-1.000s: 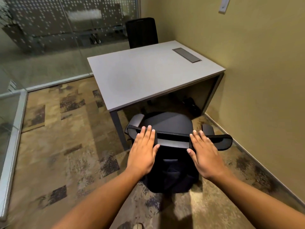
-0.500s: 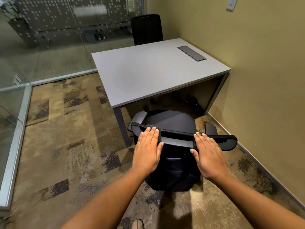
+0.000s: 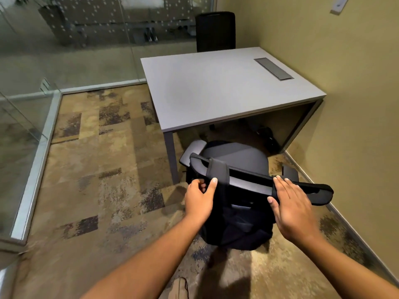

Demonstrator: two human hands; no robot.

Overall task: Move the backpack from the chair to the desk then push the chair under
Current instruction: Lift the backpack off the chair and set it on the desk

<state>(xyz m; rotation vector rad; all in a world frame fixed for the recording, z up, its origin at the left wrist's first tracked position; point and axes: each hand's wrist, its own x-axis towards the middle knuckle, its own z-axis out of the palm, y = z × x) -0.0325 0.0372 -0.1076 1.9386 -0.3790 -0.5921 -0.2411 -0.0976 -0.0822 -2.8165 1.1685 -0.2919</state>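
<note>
A black backpack [image 3: 235,229] hangs behind the backrest of a grey office chair [image 3: 237,156], its straps looped over the top of the backrest. My left hand [image 3: 199,198] is curled around the left strap [image 3: 218,171], thumb pressed on it. My right hand [image 3: 291,203] lies flat, fingers stretched out, over the right strap and the backrest's top edge. The chair faces the grey desk [image 3: 216,89], its seat just outside the desk's near edge.
A second black chair [image 3: 216,31] stands at the desk's far side. A grey cable hatch [image 3: 273,68] sits in the desktop. Glass partitions close off the left, and a yellow wall runs close on the right. A dark object [image 3: 266,134] lies under the desk.
My left hand has gone from lying flat on the backrest to closing its fingers and thumb around the left strap. My right hand stays flat.
</note>
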